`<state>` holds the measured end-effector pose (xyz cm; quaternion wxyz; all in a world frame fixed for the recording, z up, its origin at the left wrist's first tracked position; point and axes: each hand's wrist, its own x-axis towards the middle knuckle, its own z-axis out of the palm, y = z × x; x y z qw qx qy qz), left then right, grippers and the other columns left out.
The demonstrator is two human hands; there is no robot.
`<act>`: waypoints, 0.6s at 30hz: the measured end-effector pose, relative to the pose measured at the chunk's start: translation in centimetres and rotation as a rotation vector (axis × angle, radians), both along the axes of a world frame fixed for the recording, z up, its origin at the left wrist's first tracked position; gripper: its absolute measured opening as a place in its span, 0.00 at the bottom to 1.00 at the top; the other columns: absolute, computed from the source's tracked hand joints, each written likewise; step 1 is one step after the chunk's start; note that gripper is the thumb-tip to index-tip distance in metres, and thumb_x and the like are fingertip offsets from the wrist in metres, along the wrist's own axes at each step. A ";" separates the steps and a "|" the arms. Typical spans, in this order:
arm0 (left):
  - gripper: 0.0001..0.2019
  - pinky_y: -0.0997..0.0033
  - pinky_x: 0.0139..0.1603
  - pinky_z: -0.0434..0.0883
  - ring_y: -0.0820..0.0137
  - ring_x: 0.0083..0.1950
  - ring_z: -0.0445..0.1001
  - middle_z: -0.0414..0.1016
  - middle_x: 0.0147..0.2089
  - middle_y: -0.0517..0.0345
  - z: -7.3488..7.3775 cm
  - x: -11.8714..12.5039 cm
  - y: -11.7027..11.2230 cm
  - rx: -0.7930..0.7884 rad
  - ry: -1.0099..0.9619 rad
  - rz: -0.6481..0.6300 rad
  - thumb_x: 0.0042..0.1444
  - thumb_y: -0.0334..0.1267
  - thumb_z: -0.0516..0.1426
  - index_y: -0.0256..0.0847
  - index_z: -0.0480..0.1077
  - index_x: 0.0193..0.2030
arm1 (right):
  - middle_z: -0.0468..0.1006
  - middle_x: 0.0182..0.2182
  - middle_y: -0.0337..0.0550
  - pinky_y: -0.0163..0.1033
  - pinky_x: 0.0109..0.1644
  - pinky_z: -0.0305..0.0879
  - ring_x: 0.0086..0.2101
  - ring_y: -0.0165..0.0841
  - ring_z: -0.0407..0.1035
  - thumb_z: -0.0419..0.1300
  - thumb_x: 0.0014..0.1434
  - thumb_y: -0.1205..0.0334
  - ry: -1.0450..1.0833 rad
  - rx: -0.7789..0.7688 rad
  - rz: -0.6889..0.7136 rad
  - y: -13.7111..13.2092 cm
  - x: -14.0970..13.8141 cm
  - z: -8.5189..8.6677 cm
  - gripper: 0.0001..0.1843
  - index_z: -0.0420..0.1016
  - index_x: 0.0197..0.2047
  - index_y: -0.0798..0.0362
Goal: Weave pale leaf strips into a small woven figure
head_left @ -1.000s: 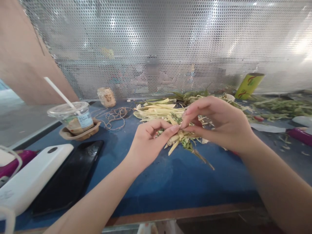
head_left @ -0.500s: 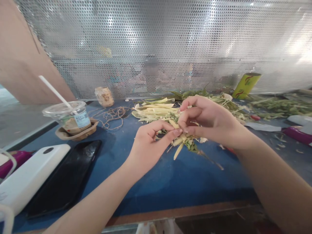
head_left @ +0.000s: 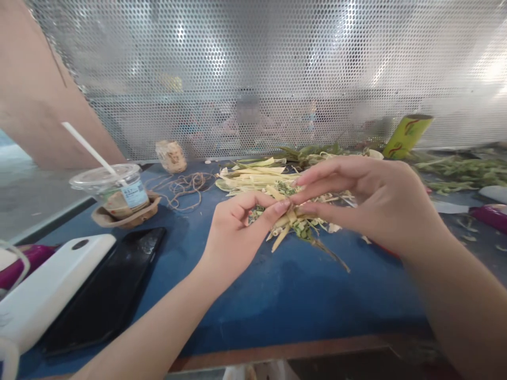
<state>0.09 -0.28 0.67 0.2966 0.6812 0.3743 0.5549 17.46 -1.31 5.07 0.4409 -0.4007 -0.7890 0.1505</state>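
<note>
A small bundle of pale yellow leaf strips and green sprigs [head_left: 303, 231] is held up over the blue tabletop [head_left: 269, 285], and a thin brown stem sticks out toward the lower right. My left hand [head_left: 237, 229] pinches the bundle between thumb and forefinger. From the other side, my right hand [head_left: 372, 198] has its thumb and forefinger closed on the bundle's pale strips, its other fingers stretched out above. Behind the hands lies a pile of flat pale green leaf strips [head_left: 251, 180]. The contact between the fingertips is partly hidden.
On the left are a plastic cup with a straw [head_left: 119, 195] in a cardboard holder, a black phone [head_left: 106, 290] and a white device [head_left: 59, 287]. Loose twine [head_left: 186, 190] lies near a wrapped tan bundle [head_left: 171, 156]. A green tube [head_left: 407, 137] and leafy stems [head_left: 467, 171] are at right.
My right hand has shifted right and its fingers have straightened from a tighter curl. My left hand and the bundle have moved slightly left.
</note>
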 end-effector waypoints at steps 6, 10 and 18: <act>0.07 0.74 0.32 0.66 0.74 0.29 0.70 0.73 0.26 0.63 0.1 0.1 -0.3 0.071 0.045 0.139 0.51 0.39 0.57 0.41 0.70 0.25 | 0.79 0.33 0.33 0.37 0.43 0.70 0.32 0.32 0.75 0.62 0.47 0.64 -0.109 0.291 -0.147 -0.4 -0.9 -0.9 0.08 0.74 0.34 0.47; 0.06 0.73 0.34 0.67 0.73 0.30 0.71 0.74 0.27 0.62 0.4 0.3 -0.7 0.145 0.101 0.223 0.50 0.38 0.58 0.41 0.70 0.25 | 0.77 0.40 0.36 0.42 0.48 0.67 0.44 0.36 0.70 0.63 0.47 0.62 -0.128 0.388 -0.204 -0.4 -0.9 -1.2 0.06 0.75 0.33 0.47; 0.06 0.70 0.39 0.67 0.71 0.35 0.71 0.74 0.29 0.62 0.0 0.5 -0.8 0.319 0.149 0.261 0.52 0.35 0.57 0.42 0.68 0.25 | 0.77 0.43 0.36 0.50 0.48 0.66 0.46 0.39 0.67 0.60 0.51 0.65 -0.189 0.502 -0.180 -0.2 -1.1 -1.9 0.06 0.77 0.32 0.45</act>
